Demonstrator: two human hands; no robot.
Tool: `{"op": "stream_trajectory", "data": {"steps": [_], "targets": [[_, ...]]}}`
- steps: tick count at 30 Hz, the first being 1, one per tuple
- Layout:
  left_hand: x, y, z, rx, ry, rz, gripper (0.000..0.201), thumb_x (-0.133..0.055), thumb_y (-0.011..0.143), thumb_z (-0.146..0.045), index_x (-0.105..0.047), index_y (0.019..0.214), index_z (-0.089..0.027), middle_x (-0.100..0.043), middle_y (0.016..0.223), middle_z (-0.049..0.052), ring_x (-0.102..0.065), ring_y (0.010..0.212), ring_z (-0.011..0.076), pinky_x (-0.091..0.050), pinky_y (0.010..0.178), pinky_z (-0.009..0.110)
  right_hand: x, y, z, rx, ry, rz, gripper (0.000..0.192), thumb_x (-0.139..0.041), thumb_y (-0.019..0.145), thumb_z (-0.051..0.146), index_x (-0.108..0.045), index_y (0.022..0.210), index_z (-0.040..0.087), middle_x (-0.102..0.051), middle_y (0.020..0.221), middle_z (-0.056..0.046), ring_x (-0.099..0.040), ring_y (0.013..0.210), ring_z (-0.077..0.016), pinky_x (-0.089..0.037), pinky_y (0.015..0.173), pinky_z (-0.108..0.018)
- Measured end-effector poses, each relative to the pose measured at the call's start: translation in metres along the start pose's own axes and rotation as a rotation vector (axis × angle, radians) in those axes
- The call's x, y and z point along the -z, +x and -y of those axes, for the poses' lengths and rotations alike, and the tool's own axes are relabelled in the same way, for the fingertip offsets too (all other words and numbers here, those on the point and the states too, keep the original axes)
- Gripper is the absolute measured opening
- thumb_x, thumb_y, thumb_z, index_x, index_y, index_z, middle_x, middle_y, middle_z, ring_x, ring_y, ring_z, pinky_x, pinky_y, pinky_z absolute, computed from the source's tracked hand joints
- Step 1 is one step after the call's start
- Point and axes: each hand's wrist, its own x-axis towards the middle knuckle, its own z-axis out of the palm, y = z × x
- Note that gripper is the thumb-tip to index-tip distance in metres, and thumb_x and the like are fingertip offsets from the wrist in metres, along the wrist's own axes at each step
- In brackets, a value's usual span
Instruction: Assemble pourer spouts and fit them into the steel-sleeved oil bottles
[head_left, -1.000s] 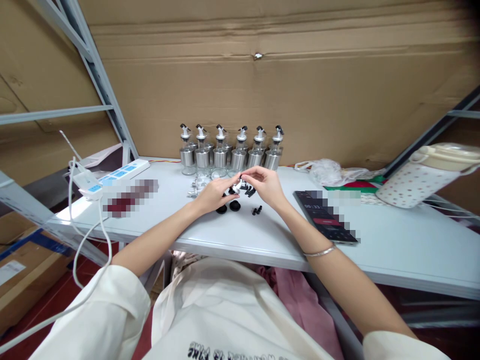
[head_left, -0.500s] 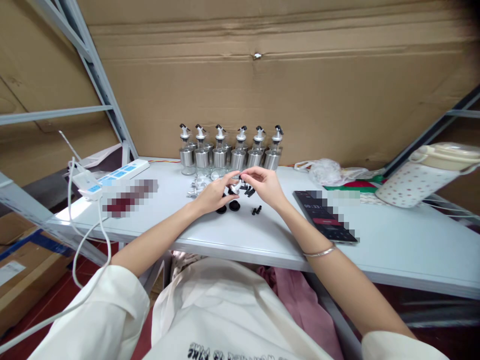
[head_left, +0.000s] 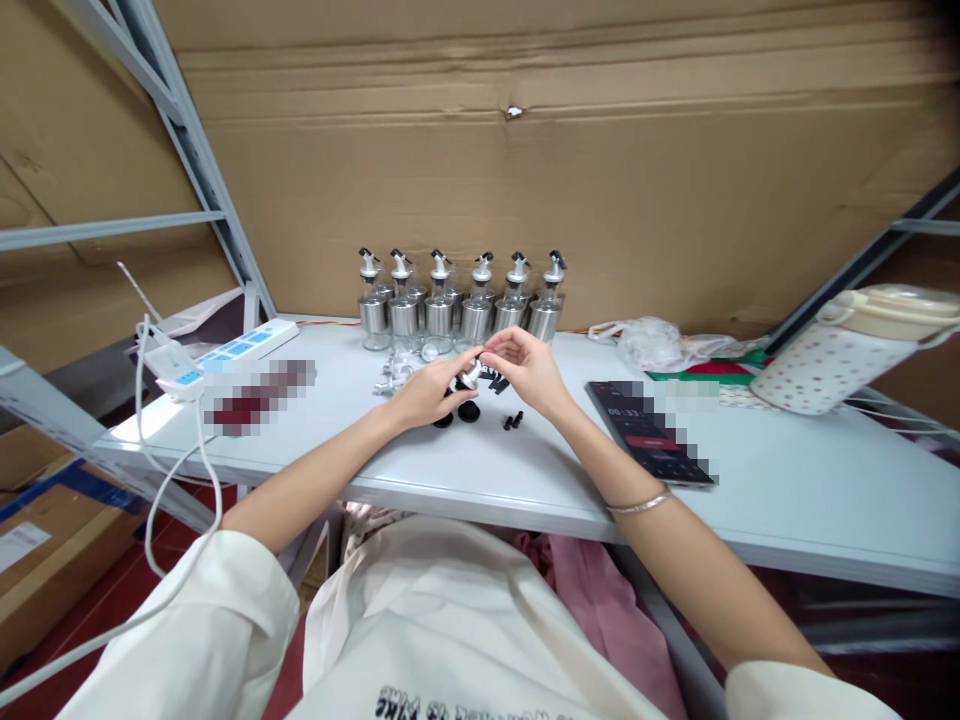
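Hands: left hand [head_left: 426,390] and right hand [head_left: 526,368] meet over the white table [head_left: 787,480], just in front of the bottle row [head_left: 459,305].
Held part: small silver-and-black pourer cap [head_left: 471,375] sits between both hands, raised a little off the table; too small to tell its exact make-up.
Left hand state: fingers closed around the cap from the left side.
Right hand state: fingertips [head_left: 489,357] pinched together at the top of the cap.
Loose parts: two black round discs [head_left: 457,414] lie just in front of the bottle row, under the hands; tiny black pieces [head_left: 513,421] to the right of them; clear spare bits [head_left: 394,375] to the left, close to the bottles.
Other: dark phone [head_left: 651,432] well right of the bottle row, power strip [head_left: 225,355] well left, spotted flask [head_left: 847,355] far right.
Risk: likely slip, since the cap is tiny and held only by fingertips; dropped, it could roll among the loose parts.
Risk 2: a wrist sweep could scatter the small black pieces, or an elbow nudge could knock the closely packed bottles.
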Motion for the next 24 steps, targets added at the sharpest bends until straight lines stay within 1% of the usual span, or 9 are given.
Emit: {"op": "stream_trajectory", "data": {"steps": [2,4,7,11,15,18,21,24], "targets": [[0.0017,0.0006,-0.0026,0.023,-0.006,-0.005,0.058,-0.054,0.088,-0.035,-0.034,0.140,-0.018,-0.066,0.107,0.011,-0.062,0.095,0.0221,-0.046,0.088,0.036,-0.0013,-0.0003,-0.0003,0.004,-0.014,0.024,0.021,-0.066,0.073,0.038,-0.057,0.078,0.019,-0.065,0.070,-0.001,-0.063,0.065,-0.0146,-0.051,0.067,-0.030],[0.0032,0.0015,-0.0044,0.060,0.003,-0.031,0.057,-0.054,0.088,-0.036,-0.035,0.139,-0.018,-0.067,0.106,0.011,-0.062,0.095,0.0227,-0.045,0.090,0.037,-0.0030,-0.0006,-0.0013,0.003,-0.038,0.034,0.025,-0.067,0.073,0.041,-0.058,0.083,0.019,-0.067,0.074,-0.002,-0.064,0.068,-0.0154,-0.052,0.069,-0.032],[0.0039,0.0028,-0.0048,0.144,0.016,-0.086,0.058,-0.053,0.088,-0.034,-0.032,0.139,-0.018,-0.066,0.106,0.011,-0.063,0.089,0.0223,-0.046,0.085,0.036,-0.0050,-0.0015,-0.0031,0.018,-0.137,0.047,0.030,-0.070,0.070,0.041,-0.059,0.086,0.019,-0.068,0.076,-0.004,-0.064,0.068,-0.0162,-0.052,0.068,-0.032],[0.0028,0.0031,-0.0027,0.228,0.017,-0.085,0.059,-0.051,0.088,-0.033,-0.027,0.139,-0.014,-0.065,0.105,0.012,-0.064,0.087,0.0228,-0.046,0.079,0.034,-0.0048,-0.0029,-0.0030,0.100,-0.294,0.074,0.020,-0.067,0.074,0.036,-0.060,0.082,0.019,-0.070,0.075,-0.004,-0.065,0.067,-0.0170,-0.051,0.066,-0.031],[0.0033,0.0017,-0.0018,0.216,0.037,-0.083,0.058,-0.053,0.087,-0.033,-0.030,0.137,-0.014,-0.065,0.103,0.011,-0.063,0.087,0.0228,-0.046,0.080,0.035,-0.0031,-0.0039,-0.0003,0.188,-0.401,0.107,0.015,-0.061,0.080,0.035,-0.062,0.078,0.020,-0.072,0.075,-0.005,-0.067,0.069,-0.0189,-0.050,0.065,-0.030],[0.0046,0.0005,-0.0017,0.182,0.025,-0.090,0.057,-0.055,0.087,-0.031,-0.031,0.135,-0.014,-0.065,0.101,0.009,-0.062,0.088,0.0213,-0.045,0.083,0.035,-0.0032,-0.0051,0.0016,0.233,-0.460,0.134,0.017,-0.057,0.083,0.034,-0.065,0.078,0.020,-0.072,0.073,-0.006,-0.068,0.068,-0.0196,-0.048,0.063,-0.028],[0.0048,-0.0005,-0.0016,0.155,0.009,-0.097,0.055,-0.055,0.087,-0.029,-0.032,0.134,-0.015,-0.064,0.099,0.008,-0.061,0.090,0.0207,-0.044,0.087,0.037,-0.0043,-0.0061,0.0026,0.262,-0.510,0.143,0.020,-0.056,0.083,0.033,-0.066,0.074,0.019,-0.071,0.069,-0.005,-0.066,0.063,-0.0184,-0.047,0.061,-0.027],[0.0033,-0.0018,-0.0008,0.146,0.004,-0.106,0.054,-0.054,0.088,-0.030,-0.030,0.133,-0.014,-0.063,0.100,0.009,-0.060,0.094,0.0216,-0.045,0.088,0.037,-0.0055,-0.0061,0.0039,0.269,-0.537,0.154,0.021,-0.057,0.083,0.035,-0.066,0.072,0.019,-0.069,0.065,-0.004,-0.064,0.059,-0.0167,-0.045,0.060,-0.026]]}}
